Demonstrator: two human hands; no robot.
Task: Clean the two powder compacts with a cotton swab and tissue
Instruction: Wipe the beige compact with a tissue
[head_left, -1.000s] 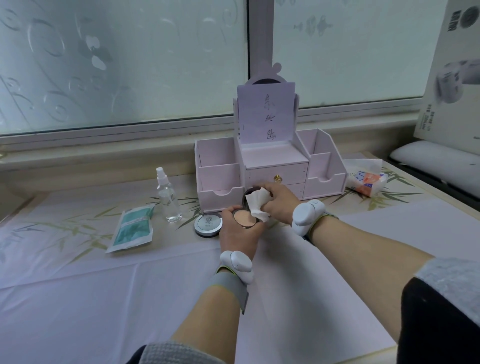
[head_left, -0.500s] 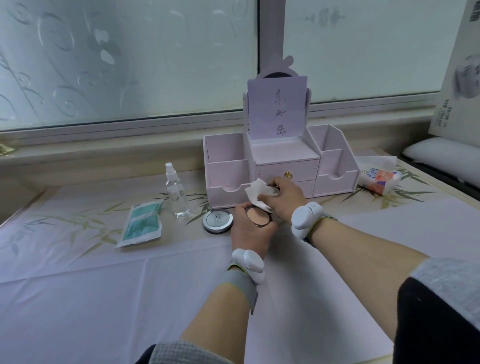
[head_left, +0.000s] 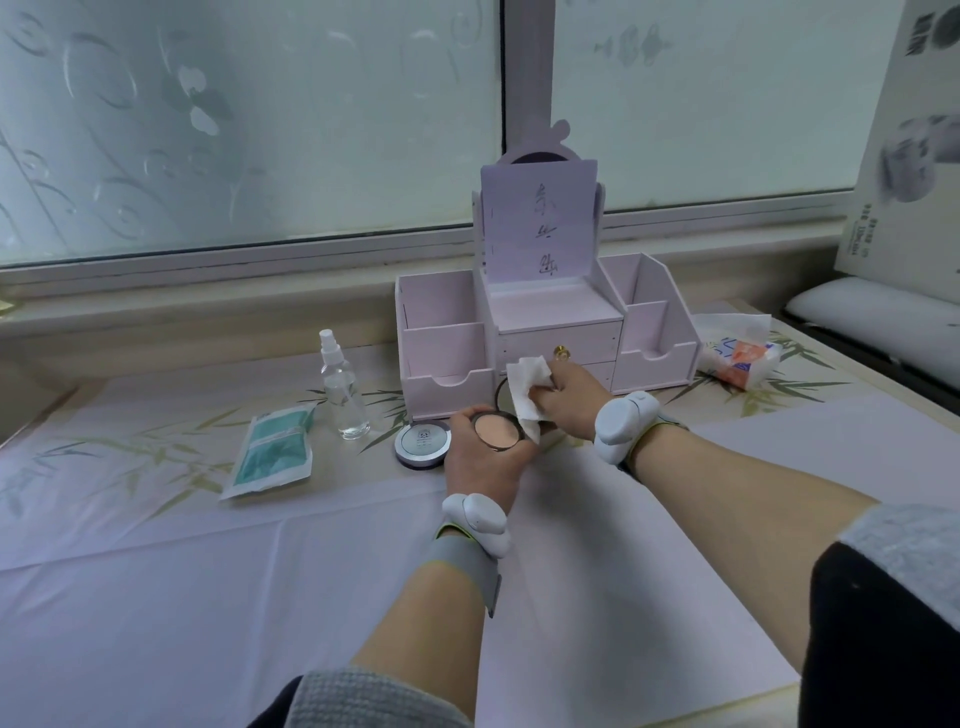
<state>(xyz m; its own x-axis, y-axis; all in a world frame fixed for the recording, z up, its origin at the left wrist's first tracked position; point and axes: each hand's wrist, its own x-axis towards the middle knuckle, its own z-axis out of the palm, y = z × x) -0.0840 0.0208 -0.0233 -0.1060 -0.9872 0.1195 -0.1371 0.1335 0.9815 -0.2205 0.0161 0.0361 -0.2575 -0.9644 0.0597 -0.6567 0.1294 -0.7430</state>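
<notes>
Two hands: left hand (head_left: 480, 465) cups the open compact (head_left: 497, 431), right hand (head_left: 569, 397) pinches tissue (head_left: 524, 392) against it.

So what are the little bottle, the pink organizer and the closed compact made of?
Bottle: clear, glossy, probably plastic; you see straight through it.
Organizer: matte pale pink flat boards, perhaps painted wood or plastic board; panels meet at square joints.
Closed compact: smooth silvery lid with a dark rim, metal or metallic plastic; cannot tell which.
</notes>
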